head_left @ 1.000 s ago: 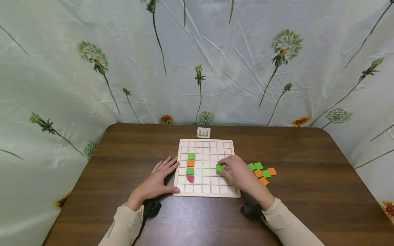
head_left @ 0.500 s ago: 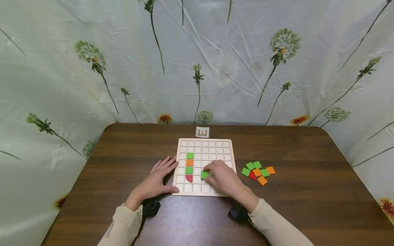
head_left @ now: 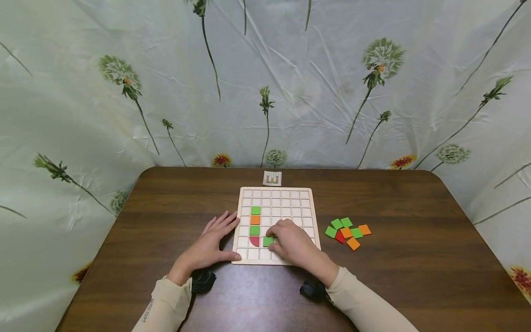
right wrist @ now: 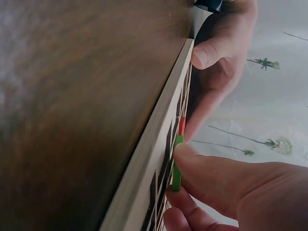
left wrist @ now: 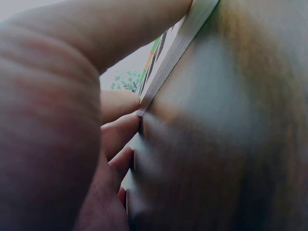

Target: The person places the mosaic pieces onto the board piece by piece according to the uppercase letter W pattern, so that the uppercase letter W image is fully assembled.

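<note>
A pale wooden grid board (head_left: 286, 202) lies on the table. My left hand (head_left: 210, 244) is spread along its left edge, the thumb at the near left corner. Between thumb and fingers my right hand (head_left: 295, 244) pinches a green square tile (head_left: 268, 241) low over the board, just right of a red quarter-round tile (head_left: 255, 241). In the right wrist view that green tile (right wrist: 177, 178) is seen edge-on against the grid. Above the red piece, one column holds a green tile (head_left: 255, 230), an orange tile (head_left: 255, 220) and another green tile (head_left: 256, 210).
Loose green, orange and red tiles (head_left: 346, 233) lie in a group on the table right of the board. A small patterned card (head_left: 272, 178) sits beyond the board's far edge. A floral curtain (head_left: 311, 92) hangs behind the brown table (head_left: 178, 193).
My right hand has carried the green tile left and nearer across the board, from its right side to beside the red piece. My left hand has stayed at the board's edge.
</note>
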`<state>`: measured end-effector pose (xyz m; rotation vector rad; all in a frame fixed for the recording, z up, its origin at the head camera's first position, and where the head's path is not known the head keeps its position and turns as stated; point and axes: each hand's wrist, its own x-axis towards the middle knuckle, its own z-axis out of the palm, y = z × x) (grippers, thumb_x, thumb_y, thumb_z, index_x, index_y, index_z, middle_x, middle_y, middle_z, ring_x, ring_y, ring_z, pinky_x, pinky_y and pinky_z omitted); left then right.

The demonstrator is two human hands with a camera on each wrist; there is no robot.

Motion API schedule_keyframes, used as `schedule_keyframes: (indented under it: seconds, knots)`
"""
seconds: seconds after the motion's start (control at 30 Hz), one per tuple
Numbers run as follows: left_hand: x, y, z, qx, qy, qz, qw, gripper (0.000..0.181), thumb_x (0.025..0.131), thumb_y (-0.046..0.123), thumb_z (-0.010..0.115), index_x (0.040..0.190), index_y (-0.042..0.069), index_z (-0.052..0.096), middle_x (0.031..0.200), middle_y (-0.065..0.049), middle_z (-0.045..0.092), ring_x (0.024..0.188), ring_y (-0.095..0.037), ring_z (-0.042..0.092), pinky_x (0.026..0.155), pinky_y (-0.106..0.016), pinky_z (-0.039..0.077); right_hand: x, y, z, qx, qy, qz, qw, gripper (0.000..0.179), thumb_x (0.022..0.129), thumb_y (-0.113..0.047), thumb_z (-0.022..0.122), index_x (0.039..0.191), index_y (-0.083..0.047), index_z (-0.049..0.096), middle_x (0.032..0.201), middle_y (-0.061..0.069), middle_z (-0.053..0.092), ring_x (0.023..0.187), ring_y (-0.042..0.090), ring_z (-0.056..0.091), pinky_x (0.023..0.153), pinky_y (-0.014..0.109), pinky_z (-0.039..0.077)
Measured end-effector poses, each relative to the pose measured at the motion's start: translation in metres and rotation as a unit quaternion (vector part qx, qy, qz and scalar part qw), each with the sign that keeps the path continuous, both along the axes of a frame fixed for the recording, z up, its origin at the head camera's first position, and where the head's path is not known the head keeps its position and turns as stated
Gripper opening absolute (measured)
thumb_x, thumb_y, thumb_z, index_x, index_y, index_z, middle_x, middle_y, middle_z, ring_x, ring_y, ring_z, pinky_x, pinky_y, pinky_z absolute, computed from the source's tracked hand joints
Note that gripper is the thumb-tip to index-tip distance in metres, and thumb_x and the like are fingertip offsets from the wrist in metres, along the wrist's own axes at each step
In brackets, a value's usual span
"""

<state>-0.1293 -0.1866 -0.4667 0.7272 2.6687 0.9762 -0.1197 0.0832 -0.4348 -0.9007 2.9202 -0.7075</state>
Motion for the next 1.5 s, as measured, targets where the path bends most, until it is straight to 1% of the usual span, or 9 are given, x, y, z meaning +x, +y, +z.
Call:
schedule_keyframes:
  seconds: [0.1,0.33,0.47,0.67,0.83,1.03,1.23,1.5]
  knots:
    - [0.0,0.0,0.0,0.002,0.003,0.0,1.0,0.1,0.078,0.047,0.084,0.156,0.005,0.036,0.165,-0.008,0.024,0.154,-0.033,0.012,0.12,-0.058,0.006,0.0,-0.002,0.0,0.007,0.001,0.002,1.0,0.02,0.081,-0.011,0.081,0.098,-0.005,0.076,0.094,0.005,0.069,0.092,0.024,0.061,0.081,0.037,0.054]
    - [0.0,0.0,-0.001,0.0,0.0,0.002,1.0,0.101,0.078,0.047,0.084,0.156,0.006,0.035,0.166,-0.006,0.023,0.154,-0.031,0.011,0.121,-0.057,0.006,-0.002,-0.006,-0.002,0.027,0.009,0.008,0.9996,0.019,0.081,-0.012,0.08,0.099,-0.007,0.077,0.093,0.004,0.067,0.09,0.023,0.06,0.079,0.037,0.053]
    - [0.0,0.0,-0.001,0.004,0.003,0.001,1.0,0.1,0.078,0.047,0.084,0.156,0.006,0.036,0.165,-0.007,0.024,0.154,-0.033,0.012,0.12,-0.058,0.006,-0.003,-0.006,-0.002,0.029,0.005,0.01,0.9995,0.019,0.082,-0.013,0.08,0.1,-0.007,0.077,0.093,0.004,0.067,0.089,0.023,0.06,0.079,0.037,0.053]
    - [-0.002,0.001,-0.002,0.001,0.002,0.001,1.0,0.1,0.079,0.047,0.084,0.156,0.006,0.035,0.166,-0.006,0.023,0.154,-0.031,0.011,0.121,-0.056,0.005,-0.005,-0.004,-0.003,0.015,-0.004,0.01,0.9998,0.02,0.082,-0.015,0.081,0.101,-0.008,0.078,0.094,0.003,0.067,0.091,0.021,0.06,0.079,0.036,0.053]
    - [-0.001,0.0,-0.002,0.008,0.007,-0.003,0.9999,0.099,0.079,0.046,0.084,0.155,0.005,0.036,0.165,-0.008,0.024,0.153,-0.034,0.012,0.12,-0.059,0.006,-0.006,-0.003,-0.004,-0.001,-0.011,0.013,0.9999,0.02,0.082,-0.014,0.081,0.101,-0.009,0.078,0.093,0.001,0.067,0.091,0.02,0.06,0.078,0.034,0.053]
    - [-0.001,0.001,-0.001,0.004,0.002,-0.002,1.0,0.1,0.079,0.046,0.084,0.156,0.006,0.036,0.166,-0.006,0.024,0.154,-0.032,0.011,0.121,-0.057,0.005,-0.007,-0.002,-0.004,-0.013,-0.019,0.016,0.9996,0.022,0.08,-0.015,0.083,0.101,-0.009,0.078,0.093,0.001,0.068,0.091,0.02,0.06,0.08,0.035,0.052]
    - [-0.001,0.001,-0.003,0.009,0.004,-0.002,0.9999,0.099,0.079,0.047,0.083,0.156,0.005,0.037,0.165,-0.009,0.025,0.153,-0.034,0.012,0.12,-0.059,0.005,-0.004,0.005,-0.002,-0.024,-0.027,-0.003,0.9993,0.028,0.08,-0.018,0.083,0.105,-0.007,0.077,0.095,0.001,0.068,0.091,0.018,0.061,0.082,0.035,0.052]
    - [-0.001,0.0,-0.004,0.016,0.008,-0.005,0.9998,0.1,0.079,0.046,0.084,0.155,0.004,0.036,0.165,-0.009,0.025,0.153,-0.034,0.012,0.12,-0.059,0.005,0.0,0.029,0.007,-0.053,-0.033,-0.043,0.9971,0.031,0.082,-0.02,0.085,0.109,-0.008,0.076,0.097,0.001,0.068,0.089,0.019,0.061,0.081,0.036,0.052]
